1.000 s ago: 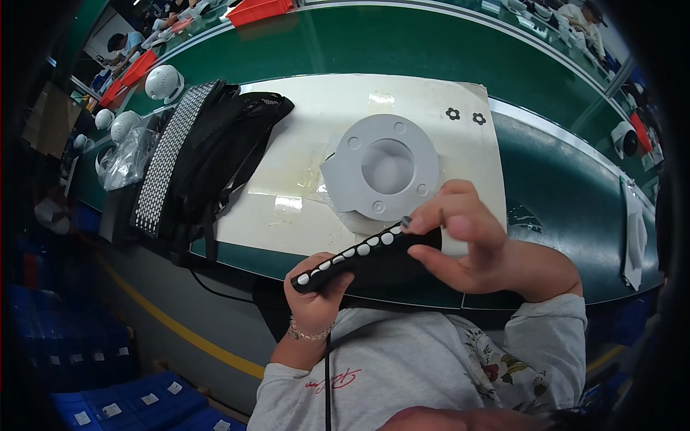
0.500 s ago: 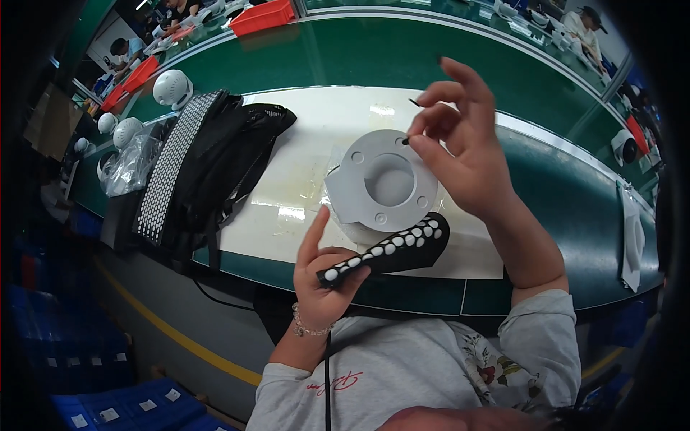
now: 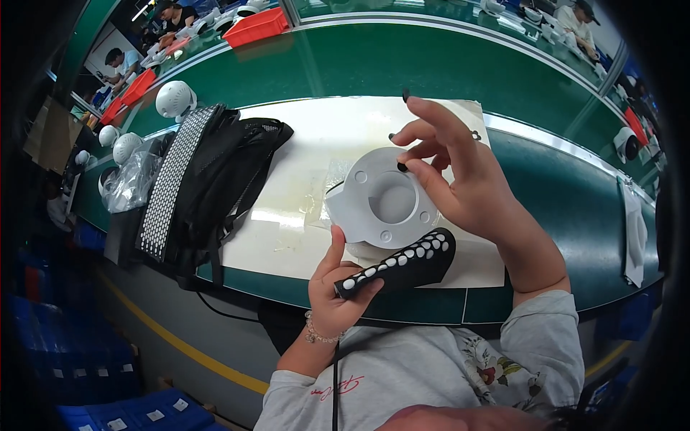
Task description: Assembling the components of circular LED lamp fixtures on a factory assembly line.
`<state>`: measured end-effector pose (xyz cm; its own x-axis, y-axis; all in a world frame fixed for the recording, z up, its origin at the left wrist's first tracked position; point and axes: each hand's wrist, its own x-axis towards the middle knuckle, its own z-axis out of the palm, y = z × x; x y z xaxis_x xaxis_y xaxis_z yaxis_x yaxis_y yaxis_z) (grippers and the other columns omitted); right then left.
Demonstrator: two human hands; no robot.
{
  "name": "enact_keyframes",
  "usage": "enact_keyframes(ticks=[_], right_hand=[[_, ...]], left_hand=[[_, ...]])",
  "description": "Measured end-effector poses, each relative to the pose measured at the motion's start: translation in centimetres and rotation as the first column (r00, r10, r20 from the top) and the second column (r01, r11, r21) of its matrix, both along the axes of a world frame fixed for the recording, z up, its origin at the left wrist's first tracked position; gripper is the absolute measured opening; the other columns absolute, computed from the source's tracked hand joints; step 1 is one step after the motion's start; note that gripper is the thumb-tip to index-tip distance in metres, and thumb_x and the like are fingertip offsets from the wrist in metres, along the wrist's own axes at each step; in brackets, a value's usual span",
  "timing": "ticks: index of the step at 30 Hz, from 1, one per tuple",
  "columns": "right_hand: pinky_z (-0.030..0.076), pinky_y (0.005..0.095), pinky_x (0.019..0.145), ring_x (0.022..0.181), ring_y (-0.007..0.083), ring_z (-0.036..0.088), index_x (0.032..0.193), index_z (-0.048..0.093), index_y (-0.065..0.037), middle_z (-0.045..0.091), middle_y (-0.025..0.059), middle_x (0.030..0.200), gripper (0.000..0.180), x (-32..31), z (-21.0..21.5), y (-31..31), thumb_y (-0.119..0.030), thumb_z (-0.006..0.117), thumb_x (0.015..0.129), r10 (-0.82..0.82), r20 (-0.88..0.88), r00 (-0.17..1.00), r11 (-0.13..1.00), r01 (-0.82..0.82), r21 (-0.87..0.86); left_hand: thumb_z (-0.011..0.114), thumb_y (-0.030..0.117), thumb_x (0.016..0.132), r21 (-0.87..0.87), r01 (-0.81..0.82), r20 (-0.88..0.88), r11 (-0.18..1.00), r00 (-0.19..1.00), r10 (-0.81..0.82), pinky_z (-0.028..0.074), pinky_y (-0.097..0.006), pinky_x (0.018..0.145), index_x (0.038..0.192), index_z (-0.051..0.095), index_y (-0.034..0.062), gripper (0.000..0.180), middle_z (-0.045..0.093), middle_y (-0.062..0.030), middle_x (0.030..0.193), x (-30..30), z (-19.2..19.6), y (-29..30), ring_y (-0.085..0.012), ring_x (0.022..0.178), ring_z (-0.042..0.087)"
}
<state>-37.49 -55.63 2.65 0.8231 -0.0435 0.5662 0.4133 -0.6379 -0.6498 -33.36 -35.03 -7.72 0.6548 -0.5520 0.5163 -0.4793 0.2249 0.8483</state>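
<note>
One white mat (image 3: 302, 215) on green workbench (image 3: 431, 65)

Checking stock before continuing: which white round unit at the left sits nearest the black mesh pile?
The largest one, on the green bench just above the black mesh pile; the smaller two lie farther left.

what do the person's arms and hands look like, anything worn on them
Both hands are bare, no gloves. The left hand has a thin beaded bracelet at the wrist. Grey sleeves are pushed up past both forearms; the right hand wears nothing visible.
</note>
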Motion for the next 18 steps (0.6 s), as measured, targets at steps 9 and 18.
enact_keyframes(ticks=[9,18], right_hand=[[0.041,0.0224,0.071,0.080,0.0109,0.048,0.128,0.021,-0.013,0.039,0.0060,0.098,0.066,0.67,-0.24,-0.40,0.008,0.049,0.071,0.109,-0.057,0.992,0.913,-0.077,0.401],[0.041,0.0223,0.068,0.080,0.0112,0.049,0.127,0.021,-0.012,0.040,0.0081,0.105,0.065,0.24,0.32,0.18,0.008,0.048,0.071,0.046,-0.073,0.996,0.945,-0.020,0.326]], left_hand=[[0.069,-0.002,0.062,-0.011,0.032,-0.017,0.999,0.999,-0.033,0.043,-0.021,0.055,0.075,0.052,-0.0016,0.021,0.030,-0.0262,0.126,0.06,-0.36,0.09,-0.0110,0.057,0.054],[0.068,-0.003,0.062,0.000,0.038,0.018,0.999,0.999,-0.038,0.042,-0.021,0.054,0.074,0.054,-0.0032,0.019,0.029,-0.0254,0.128,0.02,-0.15,0.14,-0.0105,0.056,0.053]])
